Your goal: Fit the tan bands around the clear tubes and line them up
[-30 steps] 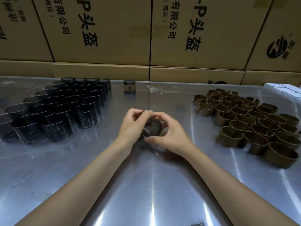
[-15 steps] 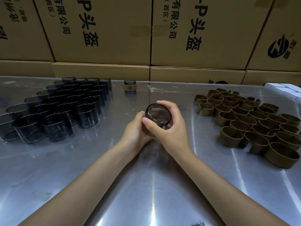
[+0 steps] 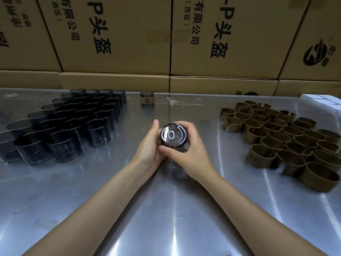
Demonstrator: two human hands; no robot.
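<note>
Both the left hand [image 3: 147, 150] and the right hand [image 3: 186, 150] clasp one tube [image 3: 172, 134] just nearer than the banded tube [image 3: 146, 99]; uneven squeezing could skew its hidden band.

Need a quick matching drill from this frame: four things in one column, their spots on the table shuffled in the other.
Things:
1. bare clear tubes
2. loose tan bands
3. finished banded tube
4. tube being worked on

Places:
A. right side of table
B. far centre, standing alone
C. gripped by left hand and right hand
D. left side of table

Pairs: 1-D, 2-A, 3-B, 4-C
</note>
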